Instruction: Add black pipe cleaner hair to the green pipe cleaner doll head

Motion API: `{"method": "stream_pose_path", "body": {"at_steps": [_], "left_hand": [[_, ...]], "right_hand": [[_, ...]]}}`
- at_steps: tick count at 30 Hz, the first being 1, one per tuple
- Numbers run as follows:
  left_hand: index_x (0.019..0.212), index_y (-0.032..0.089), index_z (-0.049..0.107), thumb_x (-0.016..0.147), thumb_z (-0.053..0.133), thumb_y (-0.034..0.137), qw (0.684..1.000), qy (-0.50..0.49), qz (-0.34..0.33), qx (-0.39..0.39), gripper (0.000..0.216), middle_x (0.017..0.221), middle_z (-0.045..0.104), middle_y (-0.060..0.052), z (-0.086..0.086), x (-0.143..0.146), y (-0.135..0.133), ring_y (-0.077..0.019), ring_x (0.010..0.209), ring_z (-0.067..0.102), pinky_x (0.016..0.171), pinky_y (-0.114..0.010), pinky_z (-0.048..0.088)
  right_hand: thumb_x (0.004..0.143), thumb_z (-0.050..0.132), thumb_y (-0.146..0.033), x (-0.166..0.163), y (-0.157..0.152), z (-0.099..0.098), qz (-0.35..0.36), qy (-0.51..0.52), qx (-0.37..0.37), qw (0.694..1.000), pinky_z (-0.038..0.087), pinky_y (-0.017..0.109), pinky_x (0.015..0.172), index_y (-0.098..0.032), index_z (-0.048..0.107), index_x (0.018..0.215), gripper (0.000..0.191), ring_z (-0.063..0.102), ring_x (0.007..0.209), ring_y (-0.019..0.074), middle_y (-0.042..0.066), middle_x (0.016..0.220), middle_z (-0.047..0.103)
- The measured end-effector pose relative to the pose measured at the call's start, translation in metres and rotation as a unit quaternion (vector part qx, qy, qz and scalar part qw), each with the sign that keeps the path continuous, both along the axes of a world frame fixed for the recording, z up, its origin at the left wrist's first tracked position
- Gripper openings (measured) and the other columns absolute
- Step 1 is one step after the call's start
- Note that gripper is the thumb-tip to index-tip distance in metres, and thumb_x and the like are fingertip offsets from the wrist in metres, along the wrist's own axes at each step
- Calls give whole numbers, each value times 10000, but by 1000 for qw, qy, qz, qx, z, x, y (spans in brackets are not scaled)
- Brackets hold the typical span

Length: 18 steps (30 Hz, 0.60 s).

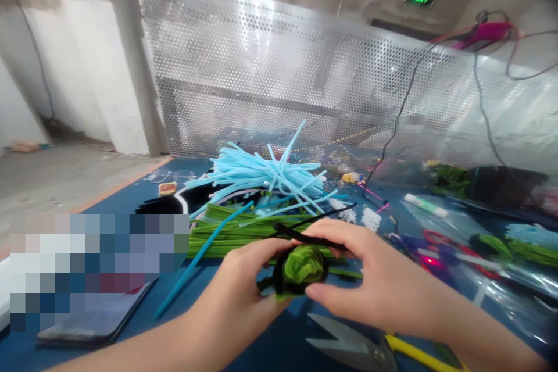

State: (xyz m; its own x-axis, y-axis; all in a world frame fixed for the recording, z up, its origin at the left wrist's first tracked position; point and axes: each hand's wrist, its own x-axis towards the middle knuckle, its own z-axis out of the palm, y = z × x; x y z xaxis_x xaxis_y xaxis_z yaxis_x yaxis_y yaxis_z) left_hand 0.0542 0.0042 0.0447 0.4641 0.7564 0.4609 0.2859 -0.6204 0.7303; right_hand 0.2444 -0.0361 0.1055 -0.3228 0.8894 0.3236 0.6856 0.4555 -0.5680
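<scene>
My left hand (244, 290) and my right hand (370, 273) meet over the blue table (131, 197). Together they grip a small green pipe-cleaner bundle (303, 264) that is ringed with black pipe cleaner. A black pipe cleaner (314, 232) runs from it across my right fingers, which pinch it. Just behind lie a flat bunch of green pipe cleaners (226, 229) and a heap of light blue pipe cleaners (265, 174). One loose blue pipe cleaner (196, 261) slants toward my left wrist.
Scissors with yellow handles (370, 346) lie right below my hands. A dark phone (96, 319) rests at the left. Glasses (172, 175) sit at the far left edge. A perforated metal screen (261, 70) walls the back. Craft scraps, bags and cables crowd the right side.
</scene>
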Motion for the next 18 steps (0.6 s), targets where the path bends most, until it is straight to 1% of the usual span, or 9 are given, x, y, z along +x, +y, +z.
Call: {"method": "stream_pose_path", "body": {"at_steps": [2, 4, 7, 10, 13, 15, 16, 17, 18], "left_hand": [[1074, 265, 647, 692, 680, 128, 1000, -6, -7, 8, 407, 986, 729, 8, -1, 0, 0, -191, 856, 683, 777, -252, 523], [1077, 263, 647, 695, 678, 128, 1000, -10, -3, 15, 406, 986, 730, 4, -1, 0, 0, -189, 854, 686, 780, -251, 525], [1077, 265, 648, 704, 675, 127, 1000, -11, 2, 24, 399, 984, 731, 2, -1, 0, -1, -187, 850, 689, 780, -248, 528], [1101, 289, 636, 737, 661, 137, 999, -4, -14, 29, 396, 1009, 727, 14, -2, -1, -2, -173, 872, 688, 789, -230, 522], [1089, 288, 642, 726, 671, 140, 1000, -2, -13, 19, 393, 1021, 725, 18, -3, -1, -2, -174, 891, 684, 798, -232, 519], [1052, 263, 660, 689, 692, 140, 1000, -10, 8, -11, 384, 1016, 727, 6, -3, 0, 2, -198, 899, 680, 810, -263, 524], [1035, 248, 667, 671, 705, 147, 999, -21, 14, -38, 379, 1008, 730, -1, -3, 0, 5, -210, 895, 679, 812, -281, 528], [1022, 234, 671, 658, 719, 160, 996, -36, 12, -75, 374, 997, 733, -8, -2, 0, 8, -220, 888, 680, 807, -294, 535], [1012, 222, 675, 647, 736, 178, 991, -53, -6, -121, 373, 980, 738, -12, -1, 1, 12, -227, 880, 682, 792, -299, 544]], "right_hand": [[691, 719, -240, 0, 1, -1, -11, -1, -1, 1000, 553, 275, 812, -243, 631, 1085, 404, 655, 981, 203, 38, 1108, 667], [694, 711, -227, -1, 1, -2, -8, 3, 3, 1000, 547, 253, 814, -251, 626, 1078, 394, 648, 987, 189, 26, 1111, 663], [685, 702, -184, -4, 1, -2, 4, 14, 1, 1000, 533, 220, 811, -253, 630, 1025, 354, 648, 940, 158, -2, 1052, 670], [674, 709, -172, -7, 0, -3, 8, 26, -2, 1000, 524, 213, 820, -249, 625, 1010, 354, 648, 905, 143, -17, 1006, 671], [690, 720, -187, -6, 1, -1, 15, 40, -6, 999, 532, 202, 784, -266, 614, 1027, 362, 649, 919, 142, -22, 1036, 670], [734, 712, -258, 0, 3, 4, 11, 56, -6, 998, 544, 218, 740, -266, 607, 1060, 343, 657, 902, 153, -6, 1053, 673], [775, 682, -311, 5, 5, 7, -2, 61, 2, 998, 546, 231, 714, -264, 602, 1084, 322, 660, 882, 160, 5, 1046, 678], [825, 628, -362, 10, 7, 12, -23, 62, 18, 998, 542, 241, 680, -258, 604, 1087, 283, 660, 849, 162, 14, 1015, 684], [873, 559, -399, 16, 8, 17, -49, 57, 40, 996, 526, 242, 638, -248, 617, 1052, 242, 654, 807, 161, 18, 962, 688]]}}
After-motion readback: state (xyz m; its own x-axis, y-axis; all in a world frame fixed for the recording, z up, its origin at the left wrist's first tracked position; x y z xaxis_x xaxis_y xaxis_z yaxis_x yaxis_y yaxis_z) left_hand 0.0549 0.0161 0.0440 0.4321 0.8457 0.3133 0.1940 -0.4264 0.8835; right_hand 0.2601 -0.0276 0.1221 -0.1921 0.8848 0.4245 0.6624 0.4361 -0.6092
